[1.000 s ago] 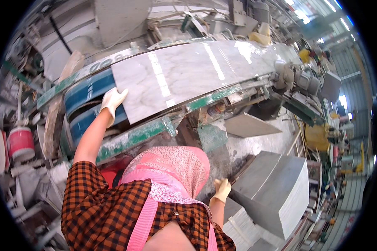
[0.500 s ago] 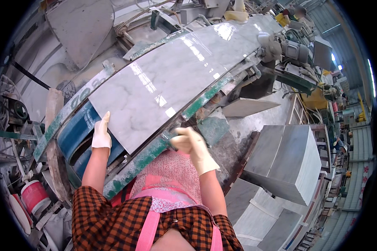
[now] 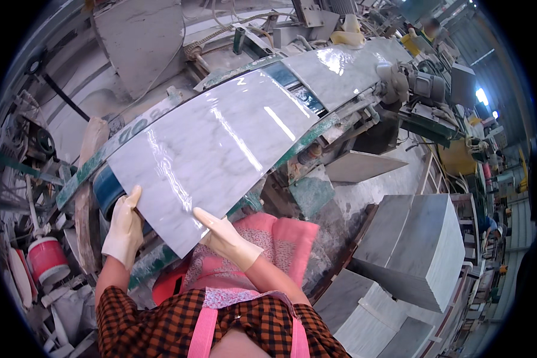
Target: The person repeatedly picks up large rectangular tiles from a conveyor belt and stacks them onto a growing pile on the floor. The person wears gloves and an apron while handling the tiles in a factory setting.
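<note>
A glossy white marble slab (image 3: 203,149) with faint grey veins lies slanted over the conveyor, its near end jutting toward me. My left hand (image 3: 124,230), in a cream glove, is closed on the slab's near-left edge with the thumb on top. On the near-right side my right hand (image 3: 230,238), gloved alike, grips the edge, thumb over the upper face; its other fingers are mostly hidden beneath. Beyond a gap lies a second marble slab (image 3: 334,71). The blue conveyor belt (image 3: 106,190) shows beside my left hand and in the gap.
Green conveyor rails (image 3: 80,179) run along both sides. A motor (image 3: 426,83) sits at the far right end. Stacked grey slabs (image 3: 406,238) stand to my right, and a loose slab (image 3: 364,166) leans near the frame. A red and white bucket (image 3: 48,259) is at left.
The near slab has come toward me and parted from the far one, baring the belt between them. My right hand has moved left from the rail onto the slab's edge.
</note>
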`<act>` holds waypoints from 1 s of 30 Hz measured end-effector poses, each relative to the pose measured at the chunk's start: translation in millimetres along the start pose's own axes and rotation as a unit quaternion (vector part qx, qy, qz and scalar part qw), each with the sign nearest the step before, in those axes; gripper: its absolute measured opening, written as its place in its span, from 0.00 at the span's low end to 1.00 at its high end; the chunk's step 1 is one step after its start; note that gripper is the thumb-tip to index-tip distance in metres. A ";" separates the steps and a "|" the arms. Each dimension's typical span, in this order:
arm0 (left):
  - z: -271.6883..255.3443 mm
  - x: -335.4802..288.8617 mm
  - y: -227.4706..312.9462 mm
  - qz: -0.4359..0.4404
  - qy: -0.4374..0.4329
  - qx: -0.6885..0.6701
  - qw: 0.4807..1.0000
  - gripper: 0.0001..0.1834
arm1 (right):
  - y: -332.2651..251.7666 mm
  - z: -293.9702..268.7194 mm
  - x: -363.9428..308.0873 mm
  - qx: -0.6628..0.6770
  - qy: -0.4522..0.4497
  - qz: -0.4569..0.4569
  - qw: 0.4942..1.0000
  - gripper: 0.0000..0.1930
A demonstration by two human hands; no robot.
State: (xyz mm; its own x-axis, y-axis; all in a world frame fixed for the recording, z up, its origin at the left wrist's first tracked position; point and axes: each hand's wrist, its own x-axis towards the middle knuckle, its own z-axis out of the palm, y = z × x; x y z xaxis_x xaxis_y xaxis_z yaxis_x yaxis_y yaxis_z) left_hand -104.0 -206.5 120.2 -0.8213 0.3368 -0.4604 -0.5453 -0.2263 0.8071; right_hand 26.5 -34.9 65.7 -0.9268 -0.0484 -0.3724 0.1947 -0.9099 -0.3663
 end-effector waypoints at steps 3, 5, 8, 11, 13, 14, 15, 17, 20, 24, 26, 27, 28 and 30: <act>-7.6 -54.0 -5.2 -0.015 -0.004 -0.014 1.000 0.24 | 2.8 8.5 -40.0 -0.025 -0.021 0.022 0.999 0.24; -2.5 -89.0 -14.1 -0.008 -0.010 -0.029 1.000 0.24 | 2.9 2.3 -65.4 -0.059 -0.050 0.012 0.997 0.25; -6.2 -128.2 -43.7 -0.033 0.006 -0.100 0.994 0.23 | -18.9 8.3 -110.4 -0.124 -0.080 -0.011 0.989 0.27; -19.0 -151.1 -82.5 -0.098 -0.107 -0.256 0.956 0.22 | -50.7 35.1 -157.7 -0.202 -0.121 -0.102 0.967 0.32; 36.8 -181.8 -76.7 -0.146 -0.134 -0.340 0.919 0.23 | -61.6 29.1 -169.4 -0.283 -0.086 -0.125 0.947 0.35; 45.9 -190.2 -84.7 -0.133 -0.155 -0.353 0.913 0.24 | -71.1 32.7 -182.8 -0.316 -0.102 -0.128 0.935 0.36; 54.0 -192.7 -92.9 -0.120 -0.182 -0.367 0.905 0.24 | -78.8 38.3 -192.4 -0.351 -0.115 -0.134 0.919 0.37; 79.3 -195.7 -101.1 -0.097 -0.211 -0.394 0.889 0.25 | -77.8 48.2 -207.0 -0.359 -0.146 -0.245 0.889 0.39; 99.0 -199.6 -102.6 -0.119 -0.252 -0.386 0.879 0.25 | -69.8 61.7 -227.8 -0.334 -0.099 -0.308 0.885 0.38; 99.4 -203.9 -123.2 -0.130 -0.309 -0.321 0.886 0.28 | -64.7 40.6 -233.4 -0.467 0.045 -0.275 0.839 0.34; 93.9 -206.0 -130.1 -0.134 -0.333 -0.290 0.887 0.30 | -59.7 43.0 -238.7 -0.460 0.061 -0.268 0.844 0.29; 92.4 -208.8 -130.8 -0.136 -0.340 -0.273 0.890 0.31 | -57.5 43.9 -241.5 -0.455 0.072 -0.267 0.846 0.26; 91.0 -210.5 -132.0 -0.137 -0.347 -0.255 0.892 0.31 | -55.0 40.4 -242.1 -0.455 0.069 -0.277 0.843 0.27; 87.9 -209.5 -138.6 -0.183 -0.327 -0.298 0.878 0.31 | -50.5 33.6 -242.1 -0.456 0.060 -0.298 0.837 0.27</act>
State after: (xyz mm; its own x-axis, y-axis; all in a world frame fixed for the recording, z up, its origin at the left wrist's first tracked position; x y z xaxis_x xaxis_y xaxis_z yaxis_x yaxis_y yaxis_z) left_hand 158.4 -165.3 137.3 -0.4069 0.8954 -0.1811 -0.9036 -0.3654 0.2234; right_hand 230.3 8.9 203.0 -0.9179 0.3942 0.0447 -0.0755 -0.0628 -0.9952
